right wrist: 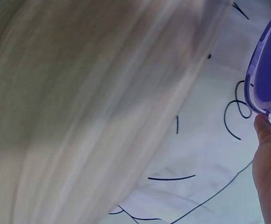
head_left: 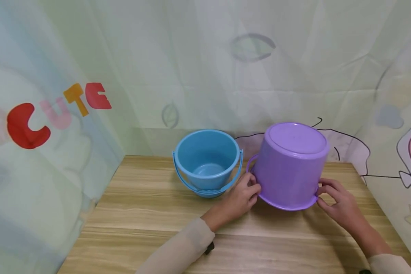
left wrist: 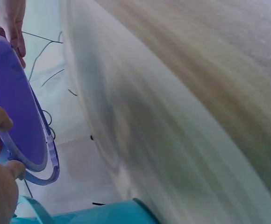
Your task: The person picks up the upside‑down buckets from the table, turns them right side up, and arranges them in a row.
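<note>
A purple bucket [head_left: 287, 171] is upside down and tilted above the table, its round base facing up. My left hand [head_left: 241, 196] pinches its rim on the left side, close to where the handle [head_left: 250, 163] joins. On the opposite side my right hand [head_left: 340, 205] grips the rim between thumb and fingers. In the left wrist view, the dark open mouth of the purple bucket [left wrist: 18, 102] shows, with the handle hanging past the rim. A light blue bucket [head_left: 208, 171] stands upright just left of the purple one, with its handle lowered to the front.
The wooden table [head_left: 140, 220] runs back to a printed curtain [head_left: 198, 57] right behind both buckets. On the left, the curtain [head_left: 54, 182] carries colourful letters; cartoon line drawings cover its right side.
</note>
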Action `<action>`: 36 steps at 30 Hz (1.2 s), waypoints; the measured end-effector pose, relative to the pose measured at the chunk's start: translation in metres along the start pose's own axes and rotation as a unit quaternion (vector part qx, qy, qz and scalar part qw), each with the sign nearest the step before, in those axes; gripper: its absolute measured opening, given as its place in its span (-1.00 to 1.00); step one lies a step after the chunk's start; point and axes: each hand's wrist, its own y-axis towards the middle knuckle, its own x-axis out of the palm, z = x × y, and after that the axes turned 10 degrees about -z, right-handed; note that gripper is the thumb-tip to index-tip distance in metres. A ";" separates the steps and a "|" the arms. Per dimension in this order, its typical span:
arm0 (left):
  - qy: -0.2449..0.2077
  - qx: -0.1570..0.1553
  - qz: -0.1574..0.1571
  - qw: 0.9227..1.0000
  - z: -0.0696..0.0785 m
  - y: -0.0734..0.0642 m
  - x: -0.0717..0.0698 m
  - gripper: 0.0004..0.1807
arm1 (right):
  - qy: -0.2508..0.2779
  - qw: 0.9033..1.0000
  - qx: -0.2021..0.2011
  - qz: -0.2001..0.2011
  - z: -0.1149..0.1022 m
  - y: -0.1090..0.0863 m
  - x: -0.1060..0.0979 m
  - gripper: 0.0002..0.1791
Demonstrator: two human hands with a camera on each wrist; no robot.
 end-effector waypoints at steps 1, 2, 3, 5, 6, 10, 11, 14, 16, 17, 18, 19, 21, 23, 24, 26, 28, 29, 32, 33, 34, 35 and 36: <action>0.001 0.001 0.002 1.000 0.000 0.000 -0.002 -0.84 | 0.002 1.000 0.001 0.002 -0.002 0.001 -0.001 -0.46; 0.002 0.002 0.004 1.000 0.001 0.000 -0.003 -0.85 | 0.004 1.000 -0.001 0.007 -0.004 0.002 -0.002 -0.46; 0.004 0.005 0.007 1.000 0.001 0.000 -0.004 -0.85 | 0.005 1.000 -0.005 0.012 -0.005 0.003 -0.003 -0.46; 0.009 0.012 0.018 1.000 0.001 0.001 -0.007 -0.85 | 0.008 1.000 -0.011 0.021 -0.006 0.005 -0.004 -0.45; 0.009 0.017 0.024 1.000 0.001 0.001 -0.008 -0.84 | 0.008 1.000 -0.014 0.025 -0.007 0.006 -0.005 -0.45; 0.003 0.036 0.047 0.998 0.000 0.002 -0.012 -0.85 | 0.006 0.999 -0.020 0.034 -0.010 0.010 -0.007 -0.42; -0.002 0.039 0.050 0.998 0.000 0.003 -0.014 -0.86 | 0.008 0.999 -0.019 0.034 -0.012 0.012 -0.009 -0.42; -0.010 0.042 0.058 0.997 0.000 0.003 -0.018 -0.86 | 0.013 0.999 -0.014 0.036 -0.016 0.015 -0.012 -0.41; -0.013 0.041 0.064 0.997 0.001 0.003 -0.021 -0.86 | 0.016 0.999 -0.005 0.032 -0.019 0.016 -0.014 -0.40; -0.012 0.040 0.067 0.997 0.002 0.003 -0.022 -0.86 | 0.017 0.999 0.001 0.030 -0.020 0.016 -0.015 -0.39; -0.013 0.040 0.071 0.997 0.002 0.003 -0.024 -0.86 | 0.017 0.999 0.001 0.032 -0.022 0.017 -0.015 -0.39; -0.013 0.040 0.074 0.996 0.003 0.003 -0.025 -0.86 | 0.016 0.999 0.002 0.033 -0.023 0.017 -0.016 -0.38; -0.015 0.039 0.082 0.996 0.004 0.004 -0.028 -0.86 | 0.013 0.999 0.002 0.039 -0.024 0.018 -0.016 -0.37; -0.017 0.038 0.089 0.995 0.006 0.004 -0.030 -0.87 | 0.013 0.999 -0.005 0.051 -0.024 0.020 -0.015 -0.36; -0.018 0.039 0.093 0.995 0.006 0.005 -0.031 -0.87 | 0.013 0.998 -0.008 0.058 -0.025 0.020 -0.015 -0.36; -0.018 0.039 0.098 0.994 0.007 0.006 -0.034 -0.88 | 0.014 0.998 -0.009 0.065 -0.026 0.022 -0.015 -0.35; -0.018 0.041 0.100 0.994 0.008 0.006 -0.036 -0.89 | 0.020 0.997 -0.004 0.069 -0.028 0.023 -0.015 -0.33; -0.017 0.042 0.102 0.994 0.008 0.007 -0.038 -0.90 | 0.026 0.997 -0.001 0.071 -0.029 0.024 -0.016 -0.32; -0.010 0.046 0.109 0.993 0.009 0.008 -0.041 -0.93 | 0.050 0.996 0.019 0.069 -0.037 0.027 -0.017 -0.31; -0.007 0.047 0.113 0.993 0.010 0.008 -0.042 -0.94 | 0.060 0.995 0.023 0.071 -0.039 0.028 -0.017 -0.34; -0.004 0.048 0.117 0.992 0.010 0.009 -0.043 -0.95 | 0.069 0.995 0.025 0.074 -0.041 0.029 -0.018 -0.39; -0.002 0.050 0.121 0.991 0.011 0.009 -0.044 -0.95 | 0.076 0.994 0.028 0.076 -0.043 0.030 -0.018 -0.44; 0.000 0.051 0.125 0.991 0.011 0.009 -0.045 -0.96 | 0.081 0.993 0.029 0.079 -0.045 0.031 -0.018 -0.51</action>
